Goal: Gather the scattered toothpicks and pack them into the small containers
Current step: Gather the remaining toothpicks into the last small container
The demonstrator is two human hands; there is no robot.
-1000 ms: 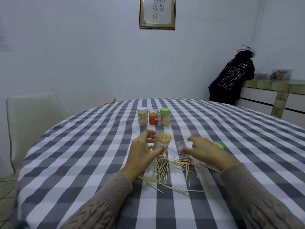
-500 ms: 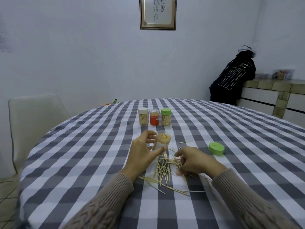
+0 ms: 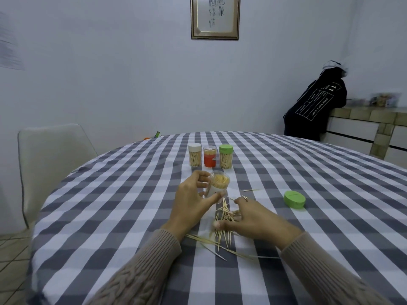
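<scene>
My left hand (image 3: 191, 203) grips a clear open container (image 3: 217, 187) tilted toward me, packed with toothpicks. Loose toothpicks (image 3: 222, 236) lie scattered on the checked tablecloth just below it. My right hand (image 3: 253, 219) rests flat on that pile, fingers spread and curled over the sticks, with some pinched under the thumb. A single toothpick (image 3: 250, 190) lies apart to the right. The green lid (image 3: 294, 199) sits off the container, right of my right hand.
Three closed containers stand in a row behind: white-lidded (image 3: 195, 154), orange (image 3: 209, 156), green-lidded (image 3: 226, 156). A white chair (image 3: 52, 159) is at the table's left. A person in a dark hoodie (image 3: 315, 106) leans on a counter at the far right.
My right hand moved left and down from the table's right onto the toothpick pile, uncovering the green lid. The left hand kept holding the container still.
</scene>
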